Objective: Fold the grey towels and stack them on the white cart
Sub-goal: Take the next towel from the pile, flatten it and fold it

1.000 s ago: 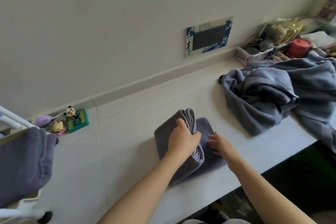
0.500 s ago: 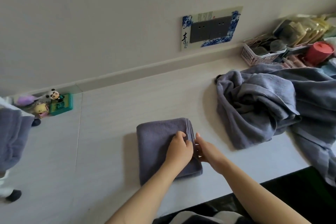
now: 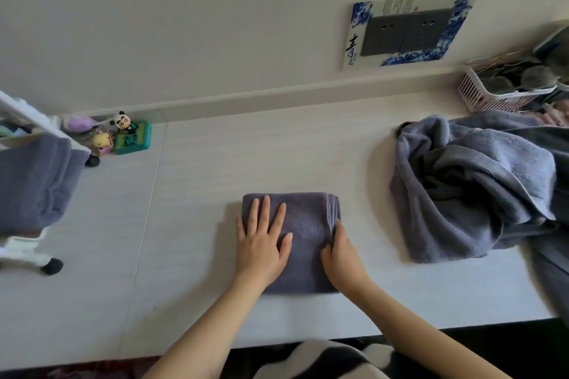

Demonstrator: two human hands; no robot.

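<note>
A folded grey towel lies as a neat rectangle on the white counter in front of me. My left hand presses flat on its left half with straight, spread fingers. My right hand rests against the towel's right edge, where the folded layers meet, fingers held straight along it. A loose heap of unfolded grey towels lies to the right. At the far left, folded grey towels sit on the white cart.
Small toy figures and a green box stand at the back left against the wall. A pink basket of odds and ends sits at the back right. A socket plate is on the wall. The counter's front edge is near me.
The last fold has been laid over and the towel now lies flat. My left hand has opened and moved left across its top; my right hand stays at the right edge.
</note>
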